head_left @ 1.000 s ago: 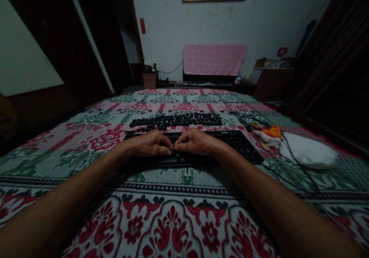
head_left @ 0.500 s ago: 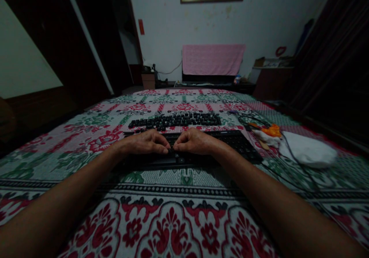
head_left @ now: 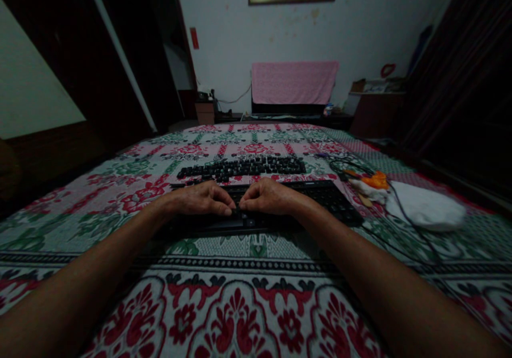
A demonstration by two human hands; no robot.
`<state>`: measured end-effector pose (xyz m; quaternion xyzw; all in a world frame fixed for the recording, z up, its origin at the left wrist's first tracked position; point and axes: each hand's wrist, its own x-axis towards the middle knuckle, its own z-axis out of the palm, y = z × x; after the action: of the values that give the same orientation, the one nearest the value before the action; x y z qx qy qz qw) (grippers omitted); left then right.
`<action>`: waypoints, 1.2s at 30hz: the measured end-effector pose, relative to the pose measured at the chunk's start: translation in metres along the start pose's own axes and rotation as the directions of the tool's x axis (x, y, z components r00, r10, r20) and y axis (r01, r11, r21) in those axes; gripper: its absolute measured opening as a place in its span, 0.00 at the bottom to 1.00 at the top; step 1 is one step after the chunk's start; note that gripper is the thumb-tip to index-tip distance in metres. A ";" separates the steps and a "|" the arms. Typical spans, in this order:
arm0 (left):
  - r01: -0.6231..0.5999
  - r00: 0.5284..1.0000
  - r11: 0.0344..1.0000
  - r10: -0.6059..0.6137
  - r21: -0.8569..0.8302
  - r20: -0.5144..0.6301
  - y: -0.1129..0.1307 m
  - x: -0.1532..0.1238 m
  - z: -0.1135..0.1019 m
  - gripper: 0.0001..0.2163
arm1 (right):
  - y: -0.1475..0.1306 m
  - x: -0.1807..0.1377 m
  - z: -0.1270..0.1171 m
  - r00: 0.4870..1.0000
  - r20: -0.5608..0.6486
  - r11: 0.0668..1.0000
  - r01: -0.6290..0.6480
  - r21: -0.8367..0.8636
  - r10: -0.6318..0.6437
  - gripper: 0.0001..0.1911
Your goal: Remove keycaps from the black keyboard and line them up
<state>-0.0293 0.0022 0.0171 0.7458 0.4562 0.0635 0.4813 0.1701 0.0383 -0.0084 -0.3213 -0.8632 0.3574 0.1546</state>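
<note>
A black keyboard [head_left: 334, 200] lies crosswise on the patterned bedspread, partly covered by both hands and forearms. My left hand [head_left: 206, 198] rests over its middle-left part, thumb and fingers curled together at the keys. Close beside it, my right hand [head_left: 266, 197] has its thumb and fingertips pinched at the same spot. Whatever small piece the fingertips hold is too dark and hidden to make out. Just beyond the keyboard, many loose black keycaps [head_left: 244, 167] lie in rough rows on the cloth.
To the right lie a white cloth bundle [head_left: 426, 206], an orange item [head_left: 377, 179] and a dark cable [head_left: 412, 222]. The red, green and white bedspread [head_left: 240, 304] spreads all around. A pink cloth [head_left: 294, 83] hangs over something at the far wall.
Both hands stay at nearly the same place on the keyboard, with only slight finger movement. The whole view has shifted a little.
</note>
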 end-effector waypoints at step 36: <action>-0.038 0.993 0.972 0.063 0.230 -0.104 0.003 0.002 0.004 0.15 | -0.011 -0.002 0.006 0.998 0.037 0.998 -0.048 -0.050 0.049 0.13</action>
<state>-0.0243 0.0006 0.0166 0.8027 0.4673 0.0643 0.3649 0.1637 0.0277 -0.0045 -0.3390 -0.8663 0.3460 0.1215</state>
